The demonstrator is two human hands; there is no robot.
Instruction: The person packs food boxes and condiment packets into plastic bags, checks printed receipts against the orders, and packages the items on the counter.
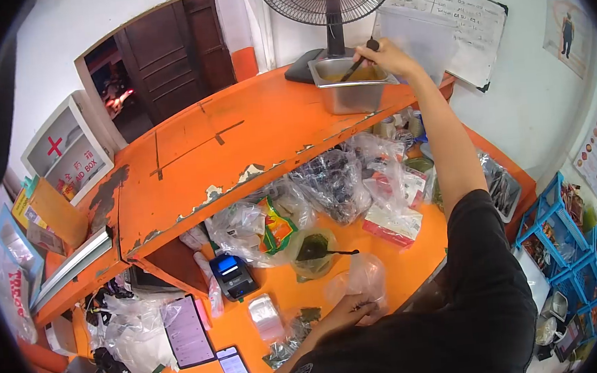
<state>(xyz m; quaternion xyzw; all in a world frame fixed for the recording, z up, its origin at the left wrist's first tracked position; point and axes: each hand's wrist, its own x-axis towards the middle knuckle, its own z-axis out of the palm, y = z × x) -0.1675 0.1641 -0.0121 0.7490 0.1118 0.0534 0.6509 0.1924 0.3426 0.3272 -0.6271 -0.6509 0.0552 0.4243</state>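
Observation:
My right hand (388,58) is closed on the dark handle of a utensil (354,69), whose lower end is inside a metal container (353,99) on the upper orange shelf. Yellowish contents show in the container. Down on the lower counter, my left hand (351,311) is closed on the edge of a clear plastic bag (367,279). Just above that bag sits a bowl with dark green contents (312,247), and a black-handled spoon (343,252) rests in it.
A fan (334,29) stands behind the metal container. On the lower counter lie a card terminal (233,276), a tablet (189,332), a phone (235,371), stacked clear bags (265,318) and a red-and-white box (392,225). Blue baskets (554,229) stand at the right.

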